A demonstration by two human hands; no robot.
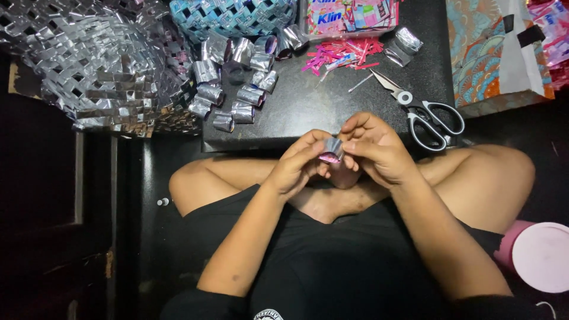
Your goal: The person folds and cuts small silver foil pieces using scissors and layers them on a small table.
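My left hand [299, 163] and my right hand [373, 148] meet in front of my crossed legs, just below the edge of a low black table [320, 106]. Both pinch a small folded strip of silver foil wrapper [332, 149] with a pink underside. My fingers cover most of the strip. A heap of similar folded silver pieces [237, 83] lies on the table's left part, above my left hand.
Black-and-white scissors [424, 112] lie on the table at the right, beside pink cut scraps [344, 54]. A silver woven mat [101, 65] spreads at far left, a blue woven piece [231, 16] at the top. A patterned paper bag [495, 53] stands right; a pink lidded container [539, 255] sits lower right.
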